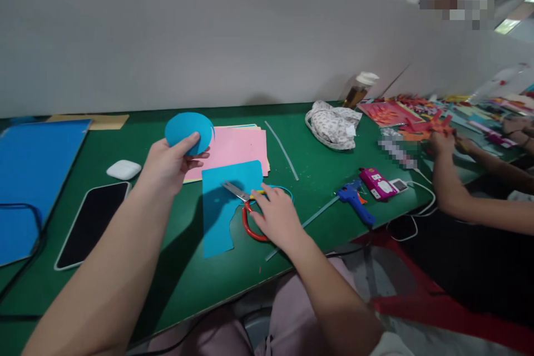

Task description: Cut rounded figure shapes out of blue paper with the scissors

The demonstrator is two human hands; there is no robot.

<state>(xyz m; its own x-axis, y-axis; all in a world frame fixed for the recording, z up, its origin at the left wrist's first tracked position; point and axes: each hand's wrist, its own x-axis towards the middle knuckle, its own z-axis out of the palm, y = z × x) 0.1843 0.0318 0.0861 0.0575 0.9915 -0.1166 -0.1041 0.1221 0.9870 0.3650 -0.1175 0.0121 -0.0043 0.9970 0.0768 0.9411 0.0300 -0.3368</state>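
Note:
Between the thumb and fingers of my left hand [177,158] is a round piece of blue paper [186,129], raised above the table. My right hand [277,214] has its fingers and thumb on the handles of a pair of scissors [252,228], one handle red and one yellow. The scissor blades are slightly apart and point away to the left, over a cut sheet of blue paper [217,233] with an uneven right edge. A narrow curl of blue paper [287,192] shows beyond my right fingers. Pink paper sheets [242,147] lie stacked behind.
A phone [94,225], a white earbud case [124,169] and a blue board [37,178] are on the left. A blue glue gun [354,200], pink box [377,183], cloth pouch [331,125] and bottle [359,89] stand right. Another person's hands [442,142] work at far right.

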